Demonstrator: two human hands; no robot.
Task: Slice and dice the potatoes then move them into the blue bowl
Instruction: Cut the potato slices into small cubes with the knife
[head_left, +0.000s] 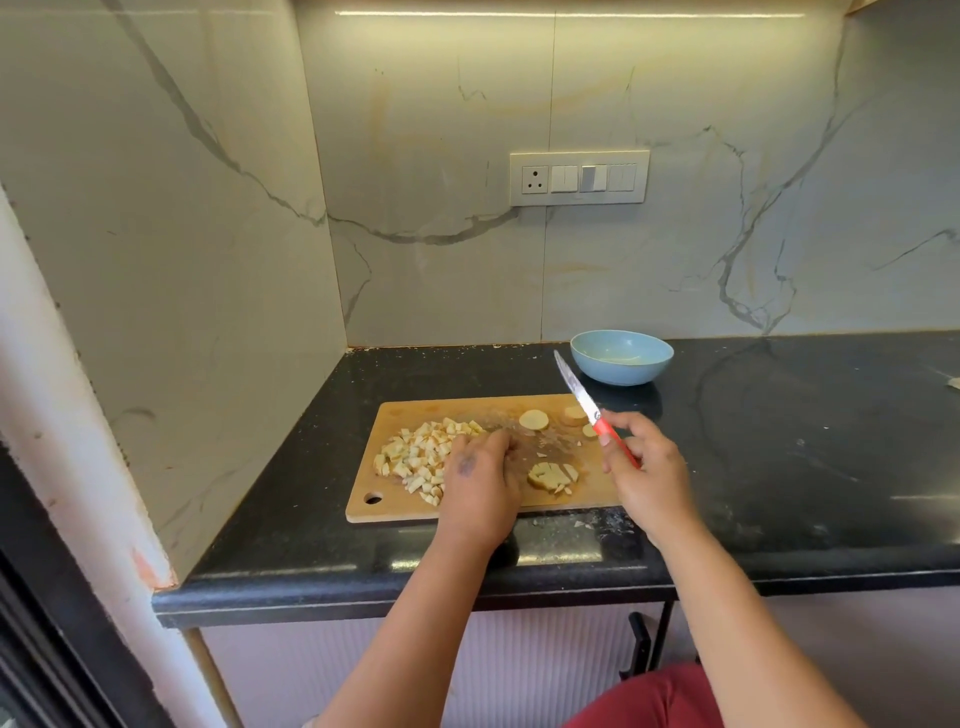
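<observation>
Black worktop (779, 467) carrying my cutting board (467, 506). Blue bowl (622, 357) behind it. Diced potatoes (415, 452) heaped board-left under my left hand (480, 488), fingers flat. My right hand (649, 473) grips the knife (592, 408), raised.

Home kitchen. Black shiny stone worktop (779, 441) in corner. White marble-look wall tiles (675, 249) with grey veins behind and at left. Strip light (571, 14) glows up top. Switch plate with socket (579, 177) on wall. Wooden chopping board (415, 506) with cut potato bits (421, 452), blue bowl (622, 357), red-handled knife (592, 410) all say cooking place.
</observation>
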